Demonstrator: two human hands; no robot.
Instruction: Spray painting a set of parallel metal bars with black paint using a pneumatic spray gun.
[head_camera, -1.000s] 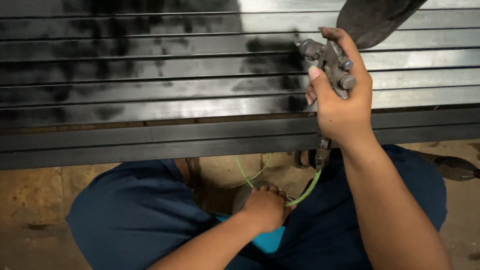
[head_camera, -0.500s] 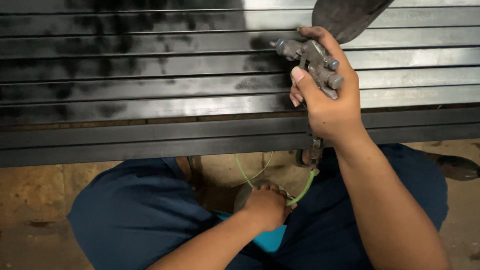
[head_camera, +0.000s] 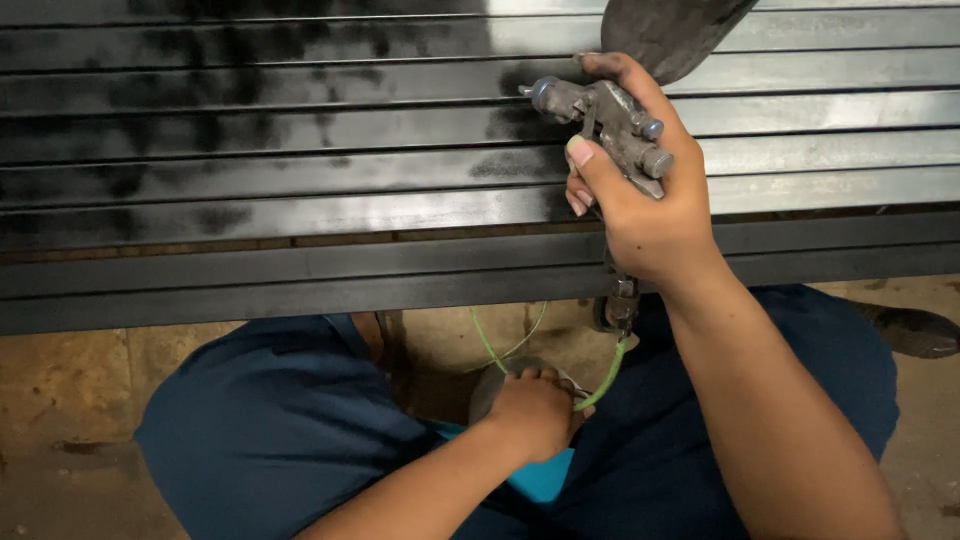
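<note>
Gripping a grey spray gun (head_camera: 605, 125), the right hand (head_camera: 640, 205) has its fingers closed round the handle, index finger over the trigger area. Nozzle points left at the slats (head_camera: 300, 170) of a metal panel, mostly black, bare metal at right. Gun cup (head_camera: 665, 35) sits above the hand. A green hose (head_camera: 600, 375) runs from the gun base down to the left hand (head_camera: 535, 410), closed on the hose, low between the knees. Blue trousers (head_camera: 260, 420) below; concrete floor (head_camera: 60, 400) underneath.
</note>
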